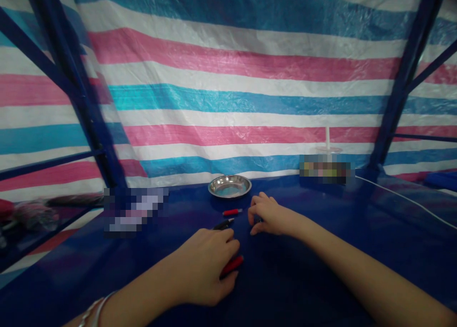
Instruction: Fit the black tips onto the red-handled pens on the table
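Observation:
My left hand (209, 265) is closed around a red pen part (233, 266), its end showing between thumb and fingers. Just beyond its knuckles lies a black pen piece (224, 223) with a pale tip, partly hidden by the hand. A short red pen piece (232, 213) with a clear or silvery end rests on the table between the hands and a shiny metal dish (229, 186). To the right of that piece, my right hand (266, 215) hovers low or rests on the table, fingers loosely bent, thumb apart from them. Nothing is clearly visible in its grasp.
The blue table (303, 279) has blue metal posts at its sides and a striped plastic sheet (250, 74) behind. A blurred-out item (137, 213) lies at left. At the back right stands a cup with a straw (327, 143), partly blurred, near a white cable (407, 199).

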Motion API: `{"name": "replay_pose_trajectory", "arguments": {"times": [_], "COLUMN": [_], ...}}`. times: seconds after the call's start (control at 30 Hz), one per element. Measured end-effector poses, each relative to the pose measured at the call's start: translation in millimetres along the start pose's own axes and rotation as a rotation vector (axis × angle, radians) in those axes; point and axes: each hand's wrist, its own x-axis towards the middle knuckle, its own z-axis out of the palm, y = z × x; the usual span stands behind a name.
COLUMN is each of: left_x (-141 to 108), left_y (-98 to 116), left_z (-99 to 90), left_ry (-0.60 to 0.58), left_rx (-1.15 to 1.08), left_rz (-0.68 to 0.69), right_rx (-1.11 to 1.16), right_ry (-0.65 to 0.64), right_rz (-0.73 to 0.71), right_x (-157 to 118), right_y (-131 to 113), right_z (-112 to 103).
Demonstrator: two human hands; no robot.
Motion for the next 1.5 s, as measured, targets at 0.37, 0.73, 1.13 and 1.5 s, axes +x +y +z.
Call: {"name": "replay_pose_trajectory", "arguments": {"times": [0.37,0.73,1.13,1.5], "left_x": [-5,-1,-1,1], "left_y": [-8,-34,-24,-30], "left_z": [16.7,24.7,30.3,33.5], "left_ry": [0.158,0.512,0.734,0.733], "left_rx": [-0.159,-0.217,-0.303,-0.360], "left_rz": [0.024,-0.151,-0.106,-0.149], "right_rx": [-0.043,0.301,1.165,0.951], "right_ry": [0.015,0.386,0.423,0.437], "right_rz": [0.041,-0.056,-0.086,-0.117], "right_x": [1,0,-4,-7], "right_y": [1,-10,-35,-34], "right_z": [1,-5,-3,1]}}
